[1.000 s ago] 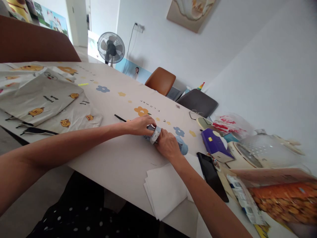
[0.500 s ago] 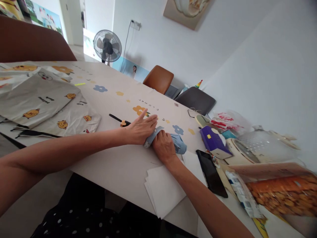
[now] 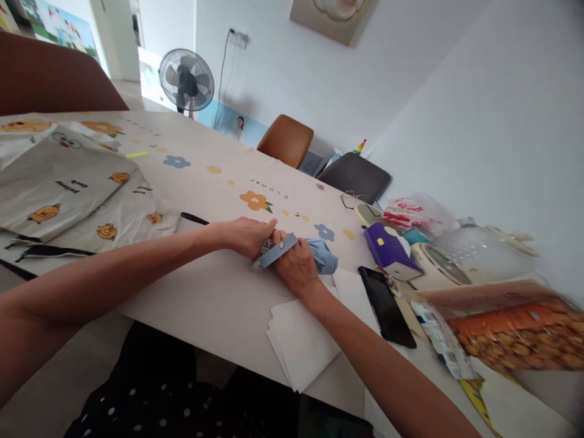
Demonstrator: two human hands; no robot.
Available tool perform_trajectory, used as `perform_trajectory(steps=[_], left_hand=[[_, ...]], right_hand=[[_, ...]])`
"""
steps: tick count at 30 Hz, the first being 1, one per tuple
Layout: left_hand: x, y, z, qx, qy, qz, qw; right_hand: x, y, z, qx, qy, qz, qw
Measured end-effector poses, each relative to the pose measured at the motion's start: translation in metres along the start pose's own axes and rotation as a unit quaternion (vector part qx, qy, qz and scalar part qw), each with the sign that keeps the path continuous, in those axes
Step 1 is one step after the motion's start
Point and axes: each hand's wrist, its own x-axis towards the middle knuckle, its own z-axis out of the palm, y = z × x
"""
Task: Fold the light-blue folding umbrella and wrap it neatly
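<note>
A light blue cloth bundle that looks like a folding umbrella (image 3: 323, 257) lies across the table in front of me. My right hand (image 3: 295, 266) is wrapped round its middle, and gathered fabric sticks out to the right. A flat blue band (image 3: 276, 252) with a patterned end stands up between my hands. My left hand (image 3: 253, 237) is closed at the umbrella's left end; its fingertips are partly hidden behind the band. Past the left wrist, a black strap (image 3: 194, 218) pokes out onto the tabletop.
Folded duck-print cloth (image 3: 86, 194) covers the table's left. White paper sheets (image 3: 303, 347) lie by my right forearm, with a black phone (image 3: 387, 307) beyond. Farther right are a purple box (image 3: 390, 249), a clear dome lid (image 3: 493, 249) and a bag of brown food (image 3: 520, 334). Glasses (image 3: 353, 199) rest behind.
My left hand was stretched flat above the band with fingers spread; now it has drawn down and left and closed at the umbrella's end. The band stands straighter. The view has shifted slightly.
</note>
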Motion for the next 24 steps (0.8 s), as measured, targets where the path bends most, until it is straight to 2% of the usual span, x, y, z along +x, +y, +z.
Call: perform_trajectory(steps=[6, 11, 16, 20, 24], left_hand=[[0.005, 0.001, 0.004, -0.003, 0.019, -0.004, 1.000], [0.004, 0.000, 0.000, 0.014, 0.028, 0.027, 0.999], [0.003, 0.001, 0.000, 0.077, 0.052, 0.044, 0.995], [0.001, 0.008, -0.001, 0.118, 0.090, 0.062, 0.987], [-0.002, 0.014, -0.006, 0.149, 0.104, 0.061, 0.982]], right_hand=[[-0.002, 0.004, -0.005, 0.024, 0.008, 0.020, 0.999], [-0.005, 0.017, -0.020, 0.035, -0.040, -0.005, 0.999], [-0.013, 0.032, -0.030, 0.062, -0.143, 0.039, 0.987], [-0.012, 0.044, -0.038, 0.107, -0.257, 0.106, 0.955], [-0.005, 0.054, -0.044, 0.184, -0.312, 0.118, 0.925]])
